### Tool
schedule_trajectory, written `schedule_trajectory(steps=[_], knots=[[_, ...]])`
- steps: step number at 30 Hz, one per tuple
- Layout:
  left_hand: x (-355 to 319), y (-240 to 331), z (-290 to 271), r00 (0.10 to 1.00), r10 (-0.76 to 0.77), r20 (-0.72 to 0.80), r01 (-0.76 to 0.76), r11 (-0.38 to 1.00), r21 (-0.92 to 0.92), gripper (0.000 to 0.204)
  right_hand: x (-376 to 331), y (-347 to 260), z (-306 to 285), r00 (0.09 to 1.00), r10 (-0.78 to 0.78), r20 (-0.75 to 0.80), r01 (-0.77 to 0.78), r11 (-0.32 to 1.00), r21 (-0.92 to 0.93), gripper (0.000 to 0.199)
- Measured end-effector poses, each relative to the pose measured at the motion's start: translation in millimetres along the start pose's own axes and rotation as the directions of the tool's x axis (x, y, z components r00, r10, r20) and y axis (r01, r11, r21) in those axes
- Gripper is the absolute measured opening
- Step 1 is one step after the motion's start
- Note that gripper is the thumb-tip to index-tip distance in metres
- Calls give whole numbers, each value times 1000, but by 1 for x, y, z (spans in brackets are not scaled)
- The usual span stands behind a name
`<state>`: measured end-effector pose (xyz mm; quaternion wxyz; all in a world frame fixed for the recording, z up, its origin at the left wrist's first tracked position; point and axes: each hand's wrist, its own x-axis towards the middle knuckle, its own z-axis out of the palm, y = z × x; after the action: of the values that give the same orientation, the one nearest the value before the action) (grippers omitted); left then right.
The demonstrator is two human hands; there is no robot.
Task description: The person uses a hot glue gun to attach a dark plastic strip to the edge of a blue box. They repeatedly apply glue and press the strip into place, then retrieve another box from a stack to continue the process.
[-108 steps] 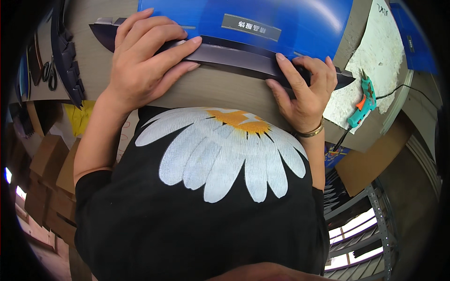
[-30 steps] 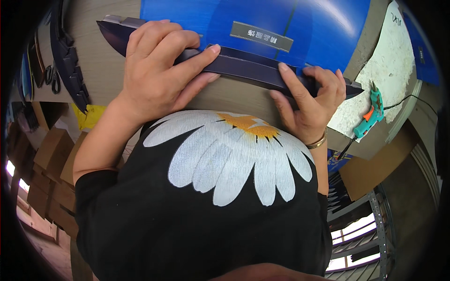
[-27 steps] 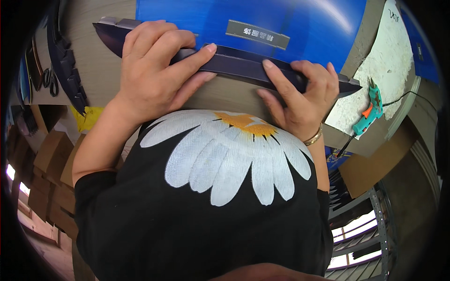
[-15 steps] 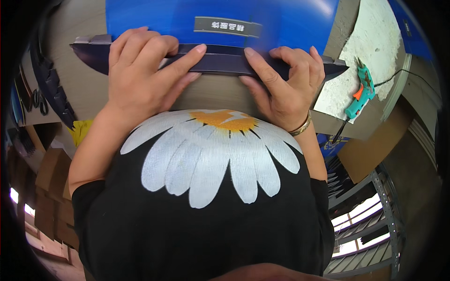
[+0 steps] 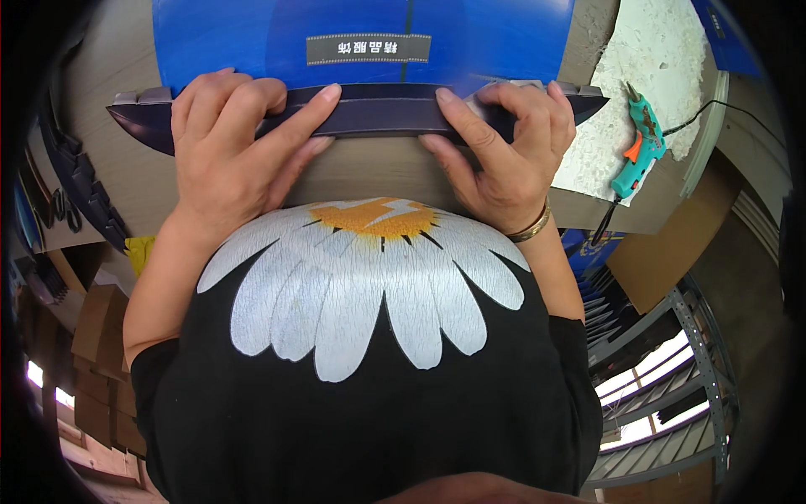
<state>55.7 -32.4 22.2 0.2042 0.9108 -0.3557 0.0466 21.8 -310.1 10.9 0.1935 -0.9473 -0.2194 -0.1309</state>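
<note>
A long dark navy strip (image 5: 378, 115), folded along its length with pointed ends, lies across the near edge of a glossy blue panel (image 5: 495, 42). My left hand (image 5: 235, 139) grips the strip's left part, its fingers curled over the far edge and its thumb near the close one. Further right, my right hand (image 5: 512, 143) holds the strip the same way, index finger pressing along its top. Between the two hands the strip's middle is bare. Both sets of fingertips are partly hidden behind the strip.
At the right, a teal hot glue gun (image 5: 640, 147) with an orange trigger lies on a white, glue-spotted sheet (image 5: 588, 172), its black cord trailing right. More dark strips (image 5: 80, 164) and black-handled scissors (image 5: 67, 210) are on the left. Cardboard boxes (image 5: 101, 332) stand lower left, a metal rack (image 5: 701, 361) lower right.
The blue panel has slid left and straightened slightly. My left hand has shifted left along with the strip, widening the gap between my hands; my right hand stays nearly in place. The whole view shifts slightly.
</note>
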Motion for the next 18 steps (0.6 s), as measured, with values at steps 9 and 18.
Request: schedule_trajectory(steps=[9, 18], knots=[[1, -1, 0, 1000, 2, 18, -2, 1000, -14, 48, 14, -20, 9, 996, -5, 88, 4, 1000, 17, 44], [12, 10, -2, 993, -14, 115, 8, 998, 56, 56, 14, -15, 4, 997, 4, 80, -3, 1000, -13, 38]])
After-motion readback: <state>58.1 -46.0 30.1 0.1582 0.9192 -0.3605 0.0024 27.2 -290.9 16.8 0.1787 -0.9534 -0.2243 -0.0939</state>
